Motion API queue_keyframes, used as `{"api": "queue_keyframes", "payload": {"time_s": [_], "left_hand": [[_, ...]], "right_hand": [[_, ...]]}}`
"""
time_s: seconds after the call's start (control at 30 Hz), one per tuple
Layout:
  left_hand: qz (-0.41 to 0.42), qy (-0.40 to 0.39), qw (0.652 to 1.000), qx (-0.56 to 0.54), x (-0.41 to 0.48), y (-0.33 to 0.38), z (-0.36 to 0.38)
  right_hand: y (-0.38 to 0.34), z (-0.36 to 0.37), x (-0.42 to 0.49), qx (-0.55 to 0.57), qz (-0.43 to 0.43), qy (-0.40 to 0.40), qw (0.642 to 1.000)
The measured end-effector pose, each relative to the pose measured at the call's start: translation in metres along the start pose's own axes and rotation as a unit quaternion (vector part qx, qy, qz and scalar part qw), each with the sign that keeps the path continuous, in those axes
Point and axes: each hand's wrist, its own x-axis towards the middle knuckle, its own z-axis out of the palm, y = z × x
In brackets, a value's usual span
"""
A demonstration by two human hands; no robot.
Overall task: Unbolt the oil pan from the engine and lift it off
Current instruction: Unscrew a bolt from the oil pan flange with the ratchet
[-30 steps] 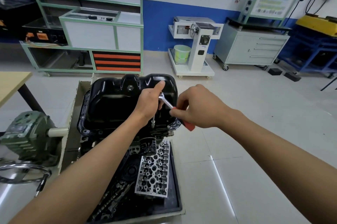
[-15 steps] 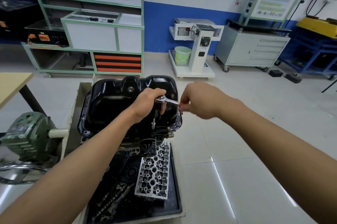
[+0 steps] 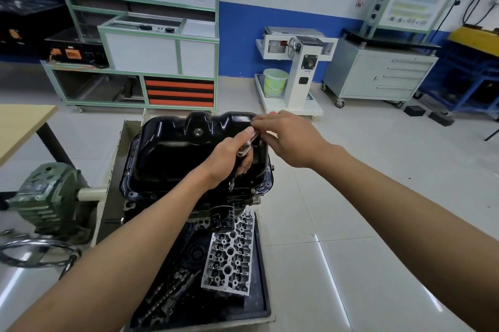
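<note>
A glossy black oil pan (image 3: 172, 148) sits upside-up on the engine (image 3: 194, 202), which is mounted on a stand. My left hand (image 3: 229, 159) grips the head of a ratchet wrench (image 3: 247, 146) over the pan's near right flange; its extension and socket (image 3: 231, 183) reach down to a flange bolt. My right hand (image 3: 289, 137) holds the wrench's red handle, mostly hidden by the fingers, above the pan's right rear corner. Flange bolts (image 3: 253, 190) show along the rim.
A black tray (image 3: 263, 291) below the engine holds a silver cylinder head (image 3: 229, 253) and a camshaft (image 3: 164, 296). A green gearbox (image 3: 46, 196) with a handwheel (image 3: 35, 250) stands at the left. A wooden table (image 3: 19, 126) lies left; cabinets and carts stand behind.
My right hand has swung the wrench handle from the near right side away toward the pan's rear corner. My left hand stayed on the wrench head.
</note>
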Motion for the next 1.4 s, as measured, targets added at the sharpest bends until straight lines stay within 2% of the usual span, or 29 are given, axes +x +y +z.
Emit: {"api": "queue_keyframes", "payload": {"time_s": [0.17, 0.37, 0.5, 0.6, 0.67, 0.73, 0.8, 0.87, 0.9, 0.97, 1.03, 1.2, 1.4], "left_hand": [[-0.001, 0.064, 0.998, -0.015, 0.003, -0.004, 0.003], [-0.008, 0.099, 0.995, -0.026, 0.009, -0.005, 0.013], [-0.005, 0.121, 0.992, -0.042, 0.008, -0.005, 0.016], [-0.005, 0.127, 0.990, -0.066, 0.007, -0.004, 0.013], [-0.004, 0.111, 0.992, -0.066, 0.006, -0.003, 0.009], [0.005, 0.073, 0.996, -0.053, 0.005, -0.003, 0.004], [0.020, 0.015, 0.999, -0.034, 0.004, 0.000, -0.003], [0.018, -0.051, 0.998, -0.012, 0.005, 0.003, -0.007], [0.012, -0.081, 0.997, 0.000, 0.005, 0.003, -0.007], [0.005, -0.113, 0.993, 0.034, 0.008, 0.004, -0.003], [0.001, -0.103, 0.993, 0.056, 0.008, 0.005, 0.002], [0.003, -0.008, 1.000, 0.018, 0.011, 0.004, 0.003], [-0.006, 0.072, 0.997, -0.031, 0.013, -0.003, 0.002]], "right_hand": [[0.003, -0.012, -0.024, 0.001, 0.041, -0.007, 0.999], [-0.025, -0.020, -0.042, 0.073, 0.085, -0.084, 0.990], [-0.046, -0.008, -0.042, 0.173, 0.091, -0.071, 0.978], [-0.054, -0.001, -0.039, 0.196, 0.101, -0.047, 0.974], [-0.053, -0.005, -0.038, 0.211, 0.108, -0.060, 0.970], [-0.047, -0.016, -0.036, 0.181, 0.094, -0.103, 0.974], [-0.039, -0.026, -0.030, 0.046, 0.058, -0.133, 0.988], [-0.030, -0.031, -0.020, -0.109, 0.018, -0.115, 0.987], [-0.026, -0.032, -0.014, -0.137, 0.004, -0.098, 0.986], [-0.018, -0.030, -0.005, -0.125, -0.005, -0.081, 0.989], [-0.010, -0.025, 0.001, -0.092, -0.012, -0.068, 0.993], [0.000, -0.007, -0.002, -0.007, -0.018, -0.014, 1.000], [0.004, -0.013, -0.016, -0.057, 0.055, 0.017, 0.997]]}}
